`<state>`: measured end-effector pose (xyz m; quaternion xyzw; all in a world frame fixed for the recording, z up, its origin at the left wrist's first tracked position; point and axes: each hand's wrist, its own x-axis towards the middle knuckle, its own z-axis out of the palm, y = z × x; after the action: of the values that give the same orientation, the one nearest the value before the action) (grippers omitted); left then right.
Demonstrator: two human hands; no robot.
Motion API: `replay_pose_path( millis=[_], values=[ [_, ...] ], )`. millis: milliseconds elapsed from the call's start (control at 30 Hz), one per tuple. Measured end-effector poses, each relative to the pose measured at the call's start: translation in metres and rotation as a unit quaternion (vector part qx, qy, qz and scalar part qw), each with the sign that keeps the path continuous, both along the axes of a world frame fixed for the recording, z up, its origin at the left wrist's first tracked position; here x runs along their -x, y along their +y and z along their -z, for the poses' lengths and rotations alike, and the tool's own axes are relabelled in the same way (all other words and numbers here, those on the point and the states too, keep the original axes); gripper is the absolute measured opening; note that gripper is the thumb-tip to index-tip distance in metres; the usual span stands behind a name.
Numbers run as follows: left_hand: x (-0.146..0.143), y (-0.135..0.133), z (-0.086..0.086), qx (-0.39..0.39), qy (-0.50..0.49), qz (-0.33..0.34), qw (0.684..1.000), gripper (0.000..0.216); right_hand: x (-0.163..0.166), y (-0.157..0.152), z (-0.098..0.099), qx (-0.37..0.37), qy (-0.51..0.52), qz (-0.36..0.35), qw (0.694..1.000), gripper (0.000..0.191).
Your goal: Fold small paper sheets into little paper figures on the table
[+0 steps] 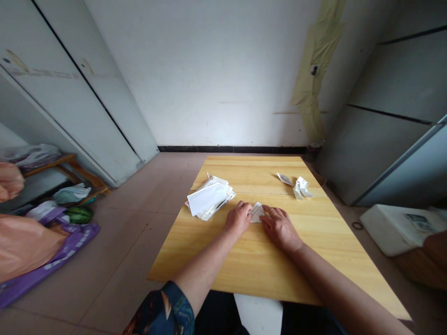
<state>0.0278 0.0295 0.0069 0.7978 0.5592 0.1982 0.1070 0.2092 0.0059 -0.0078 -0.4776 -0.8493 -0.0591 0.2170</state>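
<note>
Currently, the left hand (238, 219) and right hand (280, 228) are holding a folded white paper (257, 213) on the table (251, 174).
Left grip is pinching the paper's left edge; right grip is pressing its closed fingers against the right edge. The paper is lying between both hands, just beside a stack of white papers (208, 197), while small folded papers (301, 187) are resting farther right.

Bright, even light, soft shadows by the left hand (239, 219) and right hand (280, 228); wide-angle bending, blur at edges
</note>
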Motion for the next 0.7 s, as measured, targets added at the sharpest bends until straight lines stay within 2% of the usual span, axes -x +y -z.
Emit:
replay_pose_path(
  millis=[67,167,300,500,700],
  values=[
    [0.004,-0.006,-0.001,-0.037,-0.012,0.028,0.999,0.021,0.0,0.0,0.0,0.003,0.003,0.0,1.0,0.022],
    [0.006,-0.024,-0.004,-0.116,0.011,0.115,0.987,0.023,0.001,-0.001,-0.002,0.007,0.007,0.005,1.0,0.021],
    [-0.001,-0.051,-0.002,-0.148,0.026,0.157,0.976,0.025,0.003,-0.002,-0.004,0.013,0.012,0.011,1.0,0.018],
    [-0.004,-0.064,0.005,-0.093,0.06,0.135,0.985,0.041,0.001,-0.002,-0.004,0.021,0.001,0.011,1.0,0.018],
    [0.0,-0.068,-0.006,-0.069,0.087,0.111,0.988,0.045,0.0,-0.003,-0.004,0.021,-0.003,0.006,1.0,0.02]
  ],
)
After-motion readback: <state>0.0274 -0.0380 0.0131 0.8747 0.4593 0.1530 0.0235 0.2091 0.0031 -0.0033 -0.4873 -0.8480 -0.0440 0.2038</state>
